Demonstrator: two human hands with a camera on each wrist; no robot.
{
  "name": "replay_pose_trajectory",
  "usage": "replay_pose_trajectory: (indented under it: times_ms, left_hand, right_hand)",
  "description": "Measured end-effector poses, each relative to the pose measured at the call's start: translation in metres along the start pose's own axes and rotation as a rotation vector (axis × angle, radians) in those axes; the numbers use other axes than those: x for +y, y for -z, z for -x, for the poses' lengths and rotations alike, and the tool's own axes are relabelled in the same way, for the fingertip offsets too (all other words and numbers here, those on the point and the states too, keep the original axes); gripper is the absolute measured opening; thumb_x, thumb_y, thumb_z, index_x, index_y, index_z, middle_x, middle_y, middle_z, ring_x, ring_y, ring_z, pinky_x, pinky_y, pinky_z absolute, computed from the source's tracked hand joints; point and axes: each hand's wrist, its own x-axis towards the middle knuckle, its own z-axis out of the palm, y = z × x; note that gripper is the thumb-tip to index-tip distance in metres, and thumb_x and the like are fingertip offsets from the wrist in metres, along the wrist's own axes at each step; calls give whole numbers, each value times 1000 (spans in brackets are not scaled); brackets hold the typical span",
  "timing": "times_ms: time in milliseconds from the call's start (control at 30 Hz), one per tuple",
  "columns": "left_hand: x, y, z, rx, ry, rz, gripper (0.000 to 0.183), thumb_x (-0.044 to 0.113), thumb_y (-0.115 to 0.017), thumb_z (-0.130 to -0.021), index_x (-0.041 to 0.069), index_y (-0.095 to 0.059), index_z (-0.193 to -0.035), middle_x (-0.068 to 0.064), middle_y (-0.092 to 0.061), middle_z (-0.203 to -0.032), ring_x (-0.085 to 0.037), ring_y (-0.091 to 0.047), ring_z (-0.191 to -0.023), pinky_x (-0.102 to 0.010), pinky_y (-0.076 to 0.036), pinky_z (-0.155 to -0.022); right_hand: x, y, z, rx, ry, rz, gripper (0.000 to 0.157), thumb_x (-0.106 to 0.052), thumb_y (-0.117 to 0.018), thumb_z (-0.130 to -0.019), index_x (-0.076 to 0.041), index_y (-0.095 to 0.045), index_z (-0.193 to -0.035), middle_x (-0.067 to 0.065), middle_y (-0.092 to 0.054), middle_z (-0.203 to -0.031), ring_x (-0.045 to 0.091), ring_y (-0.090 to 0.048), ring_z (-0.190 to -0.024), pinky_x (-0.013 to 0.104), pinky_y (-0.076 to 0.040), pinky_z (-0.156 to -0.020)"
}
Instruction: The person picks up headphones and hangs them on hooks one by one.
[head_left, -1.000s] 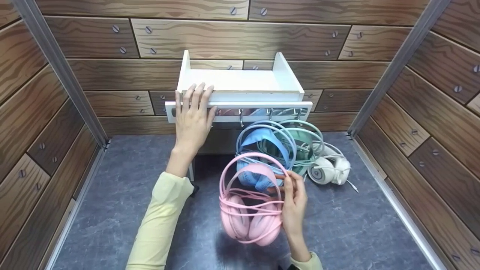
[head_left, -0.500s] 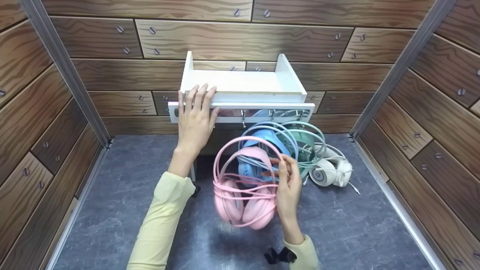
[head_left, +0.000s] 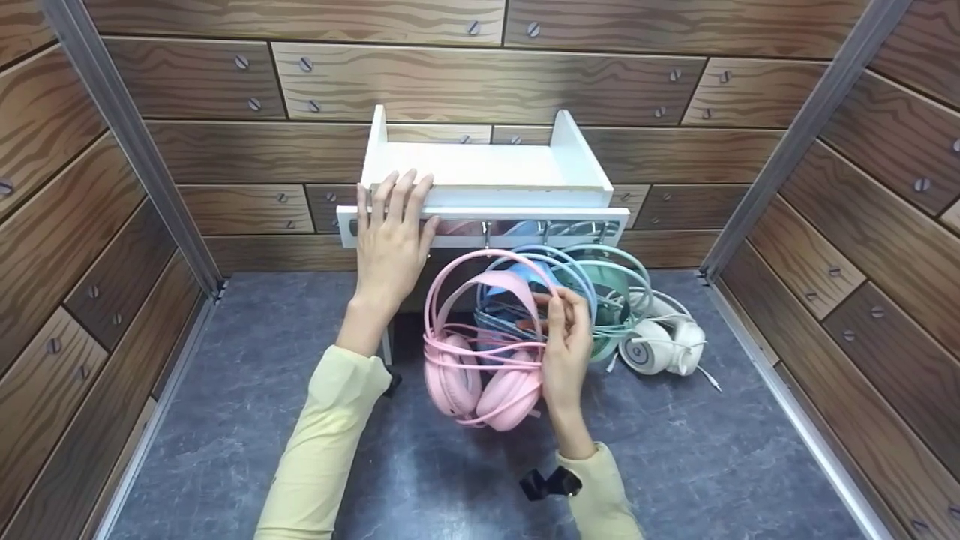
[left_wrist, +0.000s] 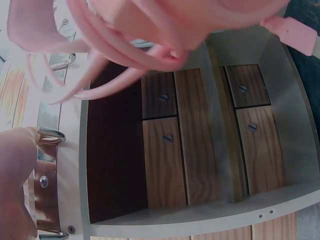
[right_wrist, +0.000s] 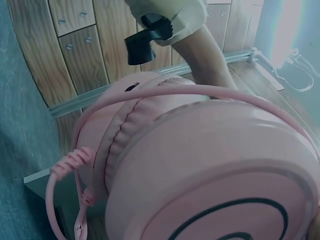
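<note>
My right hand point(head_left: 566, 349) grips the headband of pink headphones point(head_left: 511, 390), whose cord is wound around the ear cups. They are held upright, the top of the band just under a metal hook point(head_left: 487, 234) on a white rail point(head_left: 517, 213); whether band and hook touch, I cannot tell. My left hand point(head_left: 391, 251) rests with straight fingers over the left end of that rail. Blue headphones point(head_left: 541, 271), partly hidden by the pink pair, and green headphones point(head_left: 611, 279) hang below the rail. One pink ear cup point(right_wrist: 210, 145) fills most of the right wrist view.
Above the rail is a white shelf point(head_left: 472, 163) with raised sides. White headphones point(head_left: 654, 351) with a loose plug sit to the right of the green pair. Wood-patterned walls point(head_left: 480, 82) enclose a dark grey floor point(head_left: 240, 420).
My right hand has raised the pink headphones and carried them away from me toward the hook rail, slightly leftward, covering more of the blue pair. The left hand has stayed on the rail.
</note>
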Motion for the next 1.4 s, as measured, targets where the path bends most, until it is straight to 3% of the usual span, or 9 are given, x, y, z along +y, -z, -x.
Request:
replay_pose_trajectory:
  times_ms: [167,333,567,800,967,1200,1400]
  left_hand:
    - [0,0,-1,13,-7,4,50,41,-44,-107,21,-41,-152,-5,-41,-155,-26,-27,-149,-51,1,-127]
    - [0,0,-1,-2,-3,-6,50,41,-42,-107,21,-40,-153,-4,-40,-156,-26,-27,-149,-53,-1,-127]
    - [1,0,0,-13,6,-5,50,42,-44,-107,21,-40,-153,-4,-39,-156,-26,-26,-149,-51,2,-127]
    - [2,1,-1,-3,3,-5,50,41,-42,-107,21,-40,-153,-4,-40,-156,-26,-27,-149,-51,2,-127]
    - [2,0,0,-2,3,-1,50,41,-43,-107,22,-40,-153,-3,-40,-156,-26,-27,-149,-52,1,-127]
    - [0,1,0,-3,8,-1,50,42,-42,-107,21,-40,-153,-4,-40,-156,-26,-26,-149,-51,3,-127]
    - [1,1,0,-11,10,9,50,41,-43,-107,20,-41,-153,-4,-40,-156,-26,-26,-149,-50,4,-127]
  right_hand:
    - [6,-3,-1,26,26,66,27,-7,-46,-107,14,-54,-122,19,-71,-104,33,-71,-76,38,-63,-70]
    - [10,-6,-5,36,52,124,24,-2,-45,-106,13,-55,-122,26,-70,-107,19,-70,-77,37,-63,-69]
    - [-3,-14,-3,23,38,138,23,-4,-48,-106,14,-55,-119,27,-69,-106,19,-70,-87,43,-63,-75]
    - [11,-11,0,15,24,155,25,-6,-58,-102,7,-58,-123,21,-67,-118,11,-66,-109,22,-54,-94]
    - [5,-8,2,-38,-27,131,29,-5,-60,-100,7,-57,-126,20,-63,-122,15,-62,-116,23,-52,-99]
    - [-4,-5,1,-151,-87,185,34,-5,-65,-97,5,-57,-129,18,-63,-120,16,-63,-108,22,-55,-92]
    - [-4,-1,3,-186,-115,205,36,-6,-66,-97,4,-56,-130,18,-63,-123,17,-66,-101,21,-54,-87]
